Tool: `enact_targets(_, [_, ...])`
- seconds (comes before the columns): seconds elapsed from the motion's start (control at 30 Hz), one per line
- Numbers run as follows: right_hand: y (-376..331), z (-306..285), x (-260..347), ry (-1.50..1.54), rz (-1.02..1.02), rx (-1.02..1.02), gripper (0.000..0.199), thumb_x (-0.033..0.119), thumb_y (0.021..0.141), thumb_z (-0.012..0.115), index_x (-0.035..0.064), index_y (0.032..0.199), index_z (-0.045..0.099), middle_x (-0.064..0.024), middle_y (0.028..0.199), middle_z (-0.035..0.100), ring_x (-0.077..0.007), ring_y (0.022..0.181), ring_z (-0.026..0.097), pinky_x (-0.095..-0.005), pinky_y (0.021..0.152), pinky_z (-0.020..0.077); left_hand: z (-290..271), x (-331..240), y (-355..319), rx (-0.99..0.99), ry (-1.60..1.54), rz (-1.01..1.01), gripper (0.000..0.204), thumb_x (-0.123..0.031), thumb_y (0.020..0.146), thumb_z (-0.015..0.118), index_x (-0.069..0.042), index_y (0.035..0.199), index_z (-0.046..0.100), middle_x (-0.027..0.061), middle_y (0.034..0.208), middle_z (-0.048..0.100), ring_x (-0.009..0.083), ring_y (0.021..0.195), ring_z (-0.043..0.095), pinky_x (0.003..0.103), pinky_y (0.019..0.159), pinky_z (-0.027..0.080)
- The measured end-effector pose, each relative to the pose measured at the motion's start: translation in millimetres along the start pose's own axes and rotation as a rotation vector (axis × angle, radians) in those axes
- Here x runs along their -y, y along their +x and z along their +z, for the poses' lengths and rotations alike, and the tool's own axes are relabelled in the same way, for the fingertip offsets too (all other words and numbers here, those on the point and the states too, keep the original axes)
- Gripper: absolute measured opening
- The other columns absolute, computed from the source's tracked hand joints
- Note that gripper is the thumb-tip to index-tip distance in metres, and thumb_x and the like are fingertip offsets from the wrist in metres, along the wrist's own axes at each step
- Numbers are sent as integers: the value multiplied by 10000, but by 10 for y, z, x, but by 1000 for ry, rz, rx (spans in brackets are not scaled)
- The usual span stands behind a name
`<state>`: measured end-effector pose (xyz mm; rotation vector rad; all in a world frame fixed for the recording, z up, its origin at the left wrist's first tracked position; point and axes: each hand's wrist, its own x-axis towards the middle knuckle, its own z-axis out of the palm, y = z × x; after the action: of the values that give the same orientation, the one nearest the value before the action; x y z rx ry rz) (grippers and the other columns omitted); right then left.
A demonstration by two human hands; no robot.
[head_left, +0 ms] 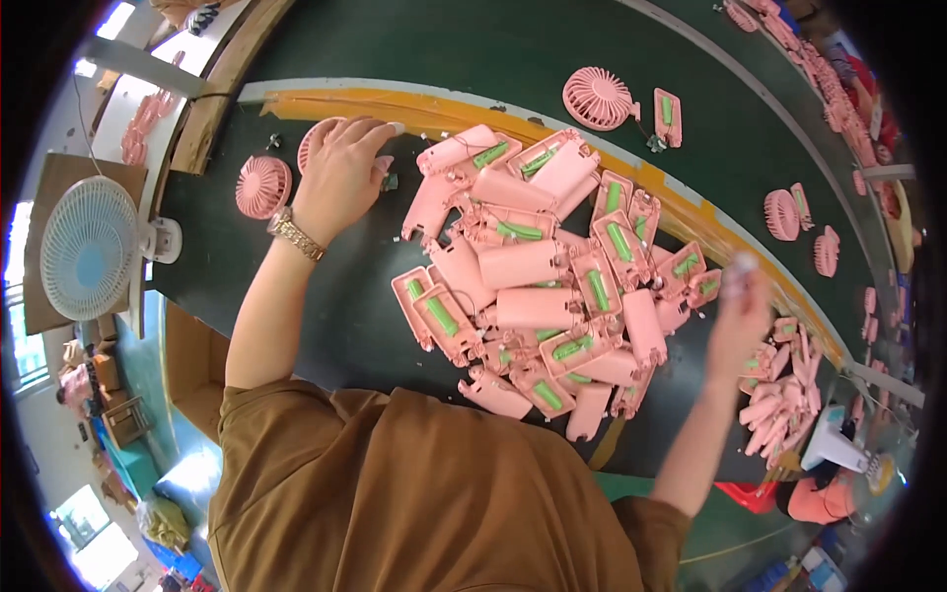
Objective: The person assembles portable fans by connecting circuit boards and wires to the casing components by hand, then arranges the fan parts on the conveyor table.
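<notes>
My left hand (342, 173) reaches to the far left of the dark work surface (335, 316) and lies over a round pink fan head (309, 144), fingers curled on it. A gold watch (294, 234) is on that wrist. A second pink fan head (262, 185) lies just left of the hand. My right hand (740, 308) is blurred and raised at the right edge of a big heap of pink handle shells with green batteries (533, 286). Whether it holds anything cannot be made out.
A yellow strip (414, 107) separates the work surface from a dark green belt (414, 44) carrying a pink fan (596, 97) and more fan parts (794, 215). Pink handle covers (784, 400) are piled at the right. A white desk fan (89, 247) stands at the left.
</notes>
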<state>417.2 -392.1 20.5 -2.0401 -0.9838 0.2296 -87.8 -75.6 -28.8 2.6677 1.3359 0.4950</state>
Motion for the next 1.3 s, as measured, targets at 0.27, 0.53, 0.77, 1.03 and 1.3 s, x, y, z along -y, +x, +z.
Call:
enact_targets(0.27, [-458, 1928, 1825, 190, -541, 187, 304, 145, 1084, 816, -7, 1348, 804, -171, 1274, 815, -330, 1228, 761, -475, 1088, 589, 118, -27, -281, -159, -494, -93, 347, -144, 1074, 821, -59, 1401, 743, 117, 1317, 826, 291, 1271, 763, 473, 1095, 555])
enact_targets(0.53, [321, 3296, 1709, -441, -659, 416, 340, 295, 1089, 724, -2, 1086, 890, -214, 1216, 849, -432, 1306, 745, -645, 1143, 511, 97, -123, -1087, -362, -1145, -271, 257, -47, 1155, 757, -3, 1398, 686, 96, 1217, 861, 135, 1087, 820, 283, 856, 659])
enact_targets(0.77, [-281, 2360, 1886, 708, -239, 382, 233, 170, 1222, 656, -37, 1237, 762, -59, 1093, 793, -150, 998, 737, -325, 953, 585, -631, -662, -1454, -300, -1530, -217, 327, -52, 1212, 649, 1, 1535, 647, 62, 1378, 764, 103, 1255, 735, 288, 1025, 662])
enact_targets(1.03, [-1999, 951, 2035, 1074, -73, 513, 212, 145, 1237, 634, -25, 1356, 676, -57, 950, 698, -67, 722, 587, -224, 591, 423, -1258, -1237, -1379, -93, -979, 338, 597, -118, 1123, 829, 27, 1662, 617, 103, 1089, 666, 169, 901, 694, 300, 765, 579])
enact_targets(1.3, [-2147, 644, 2239, 734, -188, 389, 195, 106, 1212, 665, -44, 1316, 735, -88, 1112, 766, -114, 887, 711, -292, 805, 591, -1274, -1884, -1329, -134, -824, 374, 292, -52, 1186, 694, 36, 1463, 705, 137, 1025, 837, 248, 879, 840, 374, 792, 674])
